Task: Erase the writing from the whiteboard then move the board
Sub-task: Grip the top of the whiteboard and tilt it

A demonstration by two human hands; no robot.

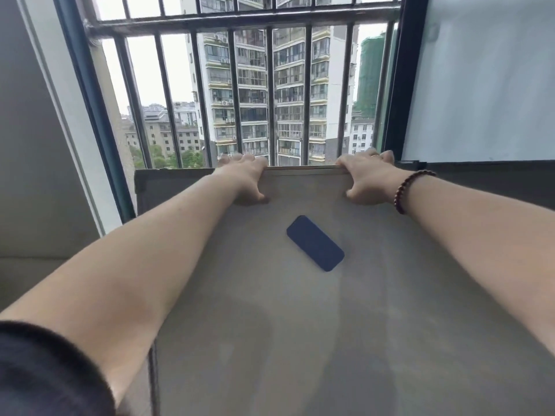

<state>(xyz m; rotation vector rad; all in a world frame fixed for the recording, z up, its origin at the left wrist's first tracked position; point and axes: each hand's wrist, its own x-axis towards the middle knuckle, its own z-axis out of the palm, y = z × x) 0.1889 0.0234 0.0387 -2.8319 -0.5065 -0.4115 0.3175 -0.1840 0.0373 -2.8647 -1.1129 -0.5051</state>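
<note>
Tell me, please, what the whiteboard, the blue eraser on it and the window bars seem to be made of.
The whiteboard: a smooth, matte grey-white sheet, probably coated board, with a thin pale edge strip that could be wood or metal. The blue eraser: dark blue, dull and rounded, probably felt or plastic; I cannot tell which. The window bars: dark painted metal, judging by the welded round rods.

Whiteboard [300, 340] surface wiped, faint grey smears only. One dark blue eraser [315, 243] lies flat on it, angled, near the far edge. Dark window ledge [168, 187] shows just behind the board's far edge.
</note>
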